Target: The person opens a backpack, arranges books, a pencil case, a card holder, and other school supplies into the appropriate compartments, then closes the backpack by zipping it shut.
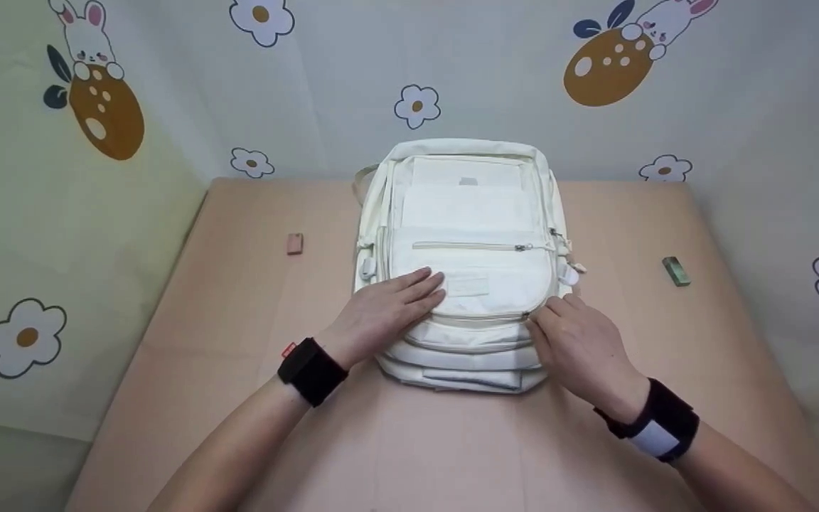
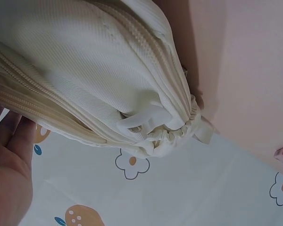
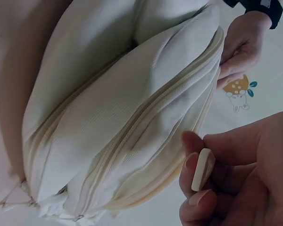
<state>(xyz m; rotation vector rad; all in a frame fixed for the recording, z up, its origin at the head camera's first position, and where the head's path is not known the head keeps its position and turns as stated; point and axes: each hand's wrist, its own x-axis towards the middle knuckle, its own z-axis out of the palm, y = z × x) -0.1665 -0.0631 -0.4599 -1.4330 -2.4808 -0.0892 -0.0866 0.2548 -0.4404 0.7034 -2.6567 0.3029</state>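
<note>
A cream backpack point(image 1: 470, 206) lies on the pink-covered table with its front facing up. My left hand point(image 1: 388, 309) rests on the lower left of its front, fingers extended. In the left wrist view, part of the left hand point(image 2: 12, 162) touches the bag's zipped edge, near a white side buckle point(image 2: 144, 120). At the right end of the lower front zipper point(image 1: 480, 317), my right hand point(image 1: 580, 341) has its fingers curled. The right wrist view shows that hand point(image 3: 240, 174) pinching a small cream tab, seemingly a zipper pull point(image 3: 203, 169).
Left of the backpack lies a small pink block point(image 1: 295, 244). A small green block point(image 1: 675, 272) lies to the right. Patterned fabric walls point(image 1: 338, 85) stand behind and at both sides of the table point(image 1: 239, 299).
</note>
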